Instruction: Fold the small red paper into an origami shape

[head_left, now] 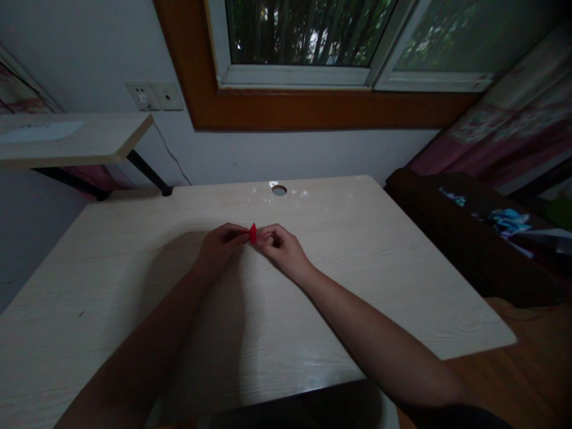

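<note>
A small red folded piece, likely paper (253,233), with a pointed top, is held up between my two hands over the desk. My left hand (222,245) pinches its left side between thumb and fingers. From the other side, the fingertips of my right hand (281,245) close on its right edge, thumb below and forefinger above. Part of the red piece is hidden behind the fingertips. Under the hands lies the pale wood-grain desk (286,316), with a shadow cast to the left.
A raised shelf (89,143) on black legs stands at the back left, with a sheet of paper (42,131) on it. A round cable hole (279,190) sits near the desk's back edge. Behind are a wall socket (154,96) and a window; dark furniture (469,232) stands right.
</note>
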Demonstrator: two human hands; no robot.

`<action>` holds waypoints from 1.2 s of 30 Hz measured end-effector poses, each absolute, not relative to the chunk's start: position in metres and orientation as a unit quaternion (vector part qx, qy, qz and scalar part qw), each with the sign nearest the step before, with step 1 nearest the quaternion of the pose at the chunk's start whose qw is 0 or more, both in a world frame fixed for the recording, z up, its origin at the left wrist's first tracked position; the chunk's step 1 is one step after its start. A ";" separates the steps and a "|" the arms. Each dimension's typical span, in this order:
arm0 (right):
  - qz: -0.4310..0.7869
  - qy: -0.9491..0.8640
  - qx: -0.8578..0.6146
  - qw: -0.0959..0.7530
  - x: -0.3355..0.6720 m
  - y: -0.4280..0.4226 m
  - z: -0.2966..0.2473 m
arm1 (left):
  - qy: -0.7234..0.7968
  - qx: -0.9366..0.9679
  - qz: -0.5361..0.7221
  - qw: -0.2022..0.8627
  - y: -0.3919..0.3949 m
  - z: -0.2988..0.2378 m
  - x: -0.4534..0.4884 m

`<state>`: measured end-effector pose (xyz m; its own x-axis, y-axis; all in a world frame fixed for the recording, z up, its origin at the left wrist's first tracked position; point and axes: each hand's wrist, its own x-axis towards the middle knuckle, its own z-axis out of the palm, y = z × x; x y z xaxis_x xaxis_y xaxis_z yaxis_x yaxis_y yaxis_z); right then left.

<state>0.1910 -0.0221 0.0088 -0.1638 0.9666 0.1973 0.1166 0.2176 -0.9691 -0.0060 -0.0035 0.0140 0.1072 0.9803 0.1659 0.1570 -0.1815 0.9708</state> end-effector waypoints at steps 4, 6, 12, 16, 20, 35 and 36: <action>0.440 -0.619 -0.449 0.471 0.191 -0.021 0.007 | 0.468 0.612 0.467 0.434 -0.004 0.015 -0.005; 0.443 -0.614 -0.452 0.472 0.191 -0.020 0.007 | 0.454 0.616 0.469 0.441 -0.004 0.015 -0.006; 0.456 -0.597 -0.452 0.481 0.189 -0.020 0.007 | 0.410 0.629 0.470 0.465 -0.001 0.009 -0.006; 0.465 -0.597 -0.453 0.472 0.188 -0.020 0.009 | 0.412 0.633 0.462 0.464 0.000 0.007 -0.005; 0.458 -0.615 -0.452 0.456 0.188 -0.021 0.008 | 0.423 0.610 0.462 0.485 0.001 0.009 -0.006; 0.422 -0.659 -0.455 0.426 0.189 -0.021 0.009 | 0.404 0.585 0.462 0.530 0.002 0.018 -0.004; 0.423 -0.656 -0.455 0.428 0.189 -0.022 0.009 | 0.407 0.587 0.460 0.527 0.002 0.018 -0.004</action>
<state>0.1891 -0.0215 0.0093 -0.2200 0.9593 0.1769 0.2350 0.2281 -0.9448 -0.0042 0.0019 0.0176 0.2447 0.9632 0.1116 -0.0071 -0.1133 0.9935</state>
